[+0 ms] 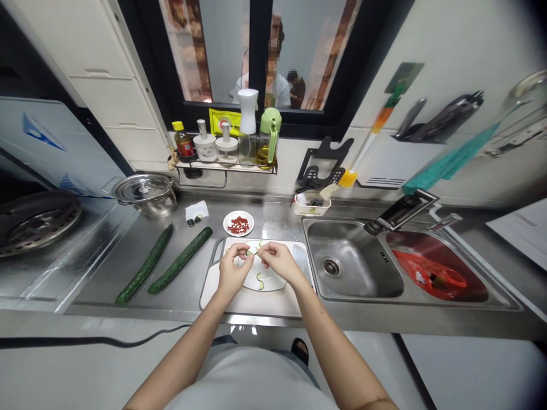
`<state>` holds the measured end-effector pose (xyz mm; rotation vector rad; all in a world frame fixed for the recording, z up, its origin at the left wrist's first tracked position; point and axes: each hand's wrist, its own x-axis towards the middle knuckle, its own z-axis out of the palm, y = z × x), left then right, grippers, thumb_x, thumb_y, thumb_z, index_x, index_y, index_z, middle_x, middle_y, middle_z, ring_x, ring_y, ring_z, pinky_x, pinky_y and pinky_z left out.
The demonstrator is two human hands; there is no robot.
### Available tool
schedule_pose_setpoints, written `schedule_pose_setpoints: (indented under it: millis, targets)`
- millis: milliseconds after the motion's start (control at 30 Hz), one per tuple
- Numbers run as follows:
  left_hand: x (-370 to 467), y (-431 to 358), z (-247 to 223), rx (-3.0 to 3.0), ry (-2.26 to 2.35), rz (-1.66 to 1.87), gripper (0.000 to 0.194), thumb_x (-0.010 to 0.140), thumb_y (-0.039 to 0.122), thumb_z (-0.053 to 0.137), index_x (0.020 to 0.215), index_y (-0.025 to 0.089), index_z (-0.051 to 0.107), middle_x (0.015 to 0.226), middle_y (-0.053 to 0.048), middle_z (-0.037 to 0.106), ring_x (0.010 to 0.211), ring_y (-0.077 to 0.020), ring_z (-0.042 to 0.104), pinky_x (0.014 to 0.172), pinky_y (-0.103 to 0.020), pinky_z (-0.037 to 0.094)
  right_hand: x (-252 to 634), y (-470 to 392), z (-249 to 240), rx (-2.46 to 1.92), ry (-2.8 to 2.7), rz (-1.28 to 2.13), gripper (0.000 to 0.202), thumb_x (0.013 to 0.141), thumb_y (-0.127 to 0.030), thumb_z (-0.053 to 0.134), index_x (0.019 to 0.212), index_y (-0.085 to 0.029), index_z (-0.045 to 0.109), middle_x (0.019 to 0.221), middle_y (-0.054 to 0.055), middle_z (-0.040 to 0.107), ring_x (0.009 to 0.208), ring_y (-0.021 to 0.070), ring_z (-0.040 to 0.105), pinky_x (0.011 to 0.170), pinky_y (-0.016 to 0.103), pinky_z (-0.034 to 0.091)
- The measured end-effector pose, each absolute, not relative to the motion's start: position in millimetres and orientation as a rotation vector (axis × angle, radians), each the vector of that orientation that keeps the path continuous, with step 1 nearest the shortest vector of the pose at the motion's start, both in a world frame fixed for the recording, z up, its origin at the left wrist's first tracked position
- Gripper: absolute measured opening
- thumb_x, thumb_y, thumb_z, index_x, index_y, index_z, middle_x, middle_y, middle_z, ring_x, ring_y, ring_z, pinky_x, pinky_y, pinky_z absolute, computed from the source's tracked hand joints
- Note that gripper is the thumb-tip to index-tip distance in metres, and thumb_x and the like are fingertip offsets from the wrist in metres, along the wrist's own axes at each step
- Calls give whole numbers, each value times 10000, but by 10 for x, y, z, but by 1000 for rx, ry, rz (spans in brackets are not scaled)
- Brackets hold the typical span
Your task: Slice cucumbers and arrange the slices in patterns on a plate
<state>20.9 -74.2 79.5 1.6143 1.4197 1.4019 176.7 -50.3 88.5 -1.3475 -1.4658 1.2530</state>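
Observation:
Both hands meet over a white plate [273, 282] that lies on a cutting board [213, 287]. My left hand [234, 267] pinches a small green cucumber piece [250, 252]. Close beside it, the fingertips of my right hand [276, 261] are pressed together at the same piece. A curved cucumber slice [260, 281] rests on the plate below the hands, and another shows just behind the fingers. Behind the board stands a small white dish [239, 224] of red pieces. Two whole cucumbers [145, 265] [182, 261] lie to the left of the board.
A lidded steel pot [147, 193] stands at the back left, near a white tissue [196, 212] with dark cucumber ends. Bottles and jars line a shelf [226, 166] under the window. At the right is a double sink [354, 259] with a red bag [427, 274].

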Motion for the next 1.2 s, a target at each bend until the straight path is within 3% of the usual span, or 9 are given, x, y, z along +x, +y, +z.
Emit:
schedule_pose_setpoints:
  millis: [333, 567, 900, 1200]
  targets:
    - [160, -728, 376, 1488, 1484, 1061, 180, 718, 322, 627, 822, 178, 647, 708, 8, 632, 675, -131, 595, 670, -245, 469, 1897, -515, 605, -1474, -1827, 1050, 119, 773, -225, 571, 701, -162, 641, 617, -17, 606, 611, 105, 523, 597, 200, 379]
    - [168, -759, 124, 1515, 1612, 717, 131, 719, 269, 624, 806, 194, 687, 719, 9, 685, 686, -132, 618, 693, -241, 443, 1910, -589, 381, -1716, -1916, 980, 90, 780, -183, 576, 817, -143, 648, 682, 6, 631, 621, 107, 510, 616, 200, 348]
    - [274, -788, 135, 1710, 1760, 337, 124, 742, 256, 577, 766, 223, 694, 778, -1, 711, 800, -180, 633, 806, -313, 363, 1856, -696, 240, -1896, -2034, 947, 63, 791, -152, 552, 796, -142, 614, 727, 23, 633, 645, 104, 503, 590, 198, 290]
    - [334, -785, 157, 1800, 1810, 206, 166, 758, 287, 556, 797, 228, 706, 846, -39, 728, 879, -236, 624, 844, -388, 316, 1836, -723, 206, -2001, -2077, 920, 110, 819, -169, 528, 857, -151, 630, 797, 44, 655, 720, 124, 542, 610, 209, 293]
